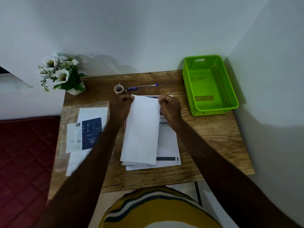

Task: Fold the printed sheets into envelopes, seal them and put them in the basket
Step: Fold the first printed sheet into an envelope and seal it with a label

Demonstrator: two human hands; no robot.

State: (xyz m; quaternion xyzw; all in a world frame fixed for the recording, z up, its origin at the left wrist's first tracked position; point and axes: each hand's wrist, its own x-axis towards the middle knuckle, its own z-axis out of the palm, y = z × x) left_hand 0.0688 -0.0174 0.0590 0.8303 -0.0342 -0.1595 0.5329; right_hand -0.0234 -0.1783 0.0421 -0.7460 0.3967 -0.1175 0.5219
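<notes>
Both hands [122, 102] pinch folded sheet's [141, 130] far corners

Bare wood lies open along the table [213, 137] on its right side, between the stack of printed sheets [167, 145] and the table edge, and along the near edge. The green basket [212, 109] fills the far right corner, tight against both walls, so it opens only from above or from the near side. At the far edge a tape roll [118, 89] and pen [142, 87] lie just beyond the stack. The flower pot [77, 89] blocks the far left corner. Envelopes in what seems a clear wrapper [85, 129] cover the left side.
</notes>
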